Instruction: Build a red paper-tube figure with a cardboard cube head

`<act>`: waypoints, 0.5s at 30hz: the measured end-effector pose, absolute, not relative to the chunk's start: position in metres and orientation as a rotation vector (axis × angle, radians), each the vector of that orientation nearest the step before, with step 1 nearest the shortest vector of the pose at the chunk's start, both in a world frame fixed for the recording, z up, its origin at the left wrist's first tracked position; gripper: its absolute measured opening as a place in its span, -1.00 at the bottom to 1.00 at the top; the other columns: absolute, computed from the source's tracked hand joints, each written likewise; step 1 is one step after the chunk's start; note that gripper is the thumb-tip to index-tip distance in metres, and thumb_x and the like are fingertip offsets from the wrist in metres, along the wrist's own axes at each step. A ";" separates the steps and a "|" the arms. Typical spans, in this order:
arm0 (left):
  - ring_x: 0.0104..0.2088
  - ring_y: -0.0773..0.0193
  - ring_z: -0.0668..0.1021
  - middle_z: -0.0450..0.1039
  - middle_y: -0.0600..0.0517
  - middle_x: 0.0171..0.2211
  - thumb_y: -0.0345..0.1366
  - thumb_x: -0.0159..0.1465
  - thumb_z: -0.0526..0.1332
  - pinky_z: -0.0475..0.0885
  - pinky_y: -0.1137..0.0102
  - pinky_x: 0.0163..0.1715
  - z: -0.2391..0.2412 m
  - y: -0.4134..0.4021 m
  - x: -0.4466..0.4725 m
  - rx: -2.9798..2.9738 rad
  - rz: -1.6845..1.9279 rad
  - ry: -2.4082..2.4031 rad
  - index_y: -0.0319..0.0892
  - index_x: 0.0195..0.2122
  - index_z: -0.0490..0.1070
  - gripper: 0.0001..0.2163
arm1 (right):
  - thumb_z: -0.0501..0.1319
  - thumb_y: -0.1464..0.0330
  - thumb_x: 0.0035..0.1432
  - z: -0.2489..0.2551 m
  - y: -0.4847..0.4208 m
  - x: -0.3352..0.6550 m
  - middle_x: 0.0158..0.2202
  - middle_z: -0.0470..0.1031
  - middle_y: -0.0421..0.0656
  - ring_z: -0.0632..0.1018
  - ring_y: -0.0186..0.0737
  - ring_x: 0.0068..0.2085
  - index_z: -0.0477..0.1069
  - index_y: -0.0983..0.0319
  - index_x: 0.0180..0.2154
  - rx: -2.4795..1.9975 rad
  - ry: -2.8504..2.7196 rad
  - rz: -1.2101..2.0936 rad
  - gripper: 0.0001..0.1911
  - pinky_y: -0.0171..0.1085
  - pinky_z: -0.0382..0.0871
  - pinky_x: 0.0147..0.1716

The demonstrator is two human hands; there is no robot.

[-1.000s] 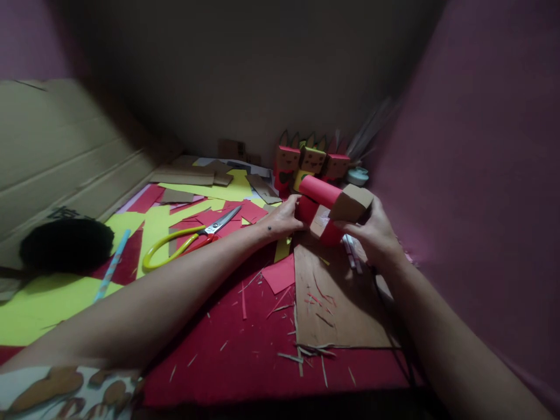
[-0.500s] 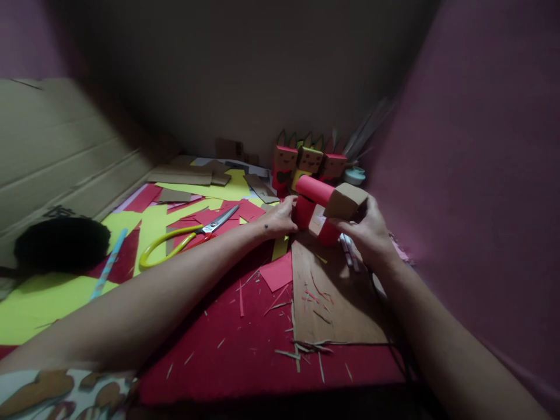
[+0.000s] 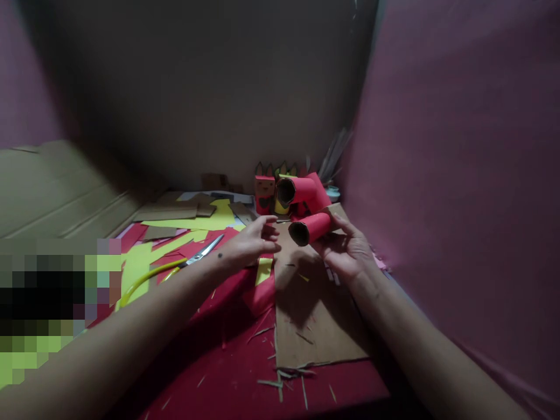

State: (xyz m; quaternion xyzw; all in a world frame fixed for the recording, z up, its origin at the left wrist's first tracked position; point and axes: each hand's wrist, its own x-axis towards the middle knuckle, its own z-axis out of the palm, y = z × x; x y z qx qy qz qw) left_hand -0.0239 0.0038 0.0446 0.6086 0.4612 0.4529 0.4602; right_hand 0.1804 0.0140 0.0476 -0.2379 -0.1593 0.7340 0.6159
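My right hand (image 3: 352, 251) holds a red paper-covered cardboard figure (image 3: 321, 195) above a brown cardboard sheet (image 3: 324, 332). Two red tubes stick out from the figure, their hollow dark ends facing left and toward me. The thumb is at the lower tube (image 3: 318, 227), and part of the grip is hidden behind it. To the left, my left hand (image 3: 256, 239) is empty, fingers apart and slightly curled, a small gap away from the tubes. Scissors (image 3: 199, 254) with yellow handles lie beyond my left forearm.
Behind the figure stand similar cardboard figures with pointed ears, one red (image 3: 265, 189) and one yellow (image 3: 282, 204). Yellow paper (image 3: 192, 219), red paper and cardboard pieces (image 3: 170, 210) cover the left side. Thin scraps (image 3: 301, 373) litter the red table surface. A pink cloth (image 3: 446, 175) hangs at right.
The figure has been turned, so its tube ends now face left and toward me. My left hand has let go and drawn back to the left. The view has shifted.
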 end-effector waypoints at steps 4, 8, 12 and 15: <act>-0.07 0.05 0.57 0.53 -0.14 -0.08 -0.33 0.10 0.39 0.48 0.16 -0.07 0.052 -0.032 -0.010 1.499 1.029 0.920 -0.20 0.13 0.36 -0.46 | 0.26 0.44 0.14 0.049 0.005 0.174 -0.19 0.58 0.02 0.61 -0.06 -0.09 0.37 0.29 -0.03 -0.535 -0.231 1.824 -0.68 -0.04 0.62 -0.11; -0.05 0.01 0.58 0.54 -0.15 -0.02 -0.20 0.09 0.45 0.49 0.16 -0.09 0.046 -0.046 0.010 1.491 1.249 0.955 -0.18 0.08 0.35 -0.45 | 0.28 0.42 0.15 0.040 0.002 0.169 -0.21 0.59 -0.04 0.59 -0.06 -0.04 0.39 0.27 -0.05 -0.487 -0.267 1.870 -0.70 -0.04 0.60 -0.08; -0.07 0.04 0.57 0.55 -0.09 -0.10 -0.14 0.12 0.44 0.48 0.17 -0.09 0.032 -0.044 0.016 1.563 1.467 1.082 -0.17 -0.08 0.39 -0.58 | 0.36 0.36 0.06 0.027 -0.001 0.165 -0.26 0.58 -0.07 0.56 0.01 -0.01 0.43 0.21 -0.20 -0.511 -0.437 1.870 -0.76 0.00 0.57 -0.08; -0.15 0.10 0.55 0.53 -0.03 -0.22 -0.13 0.14 0.43 0.47 0.23 -0.16 0.026 -0.041 0.009 1.615 1.547 1.120 -0.16 -0.18 0.41 -0.67 | 0.38 0.28 -0.01 0.023 -0.002 0.166 -0.31 0.55 -0.04 0.56 0.09 -0.06 0.43 0.19 -0.28 -0.575 -0.530 1.848 -0.75 0.08 0.55 -0.15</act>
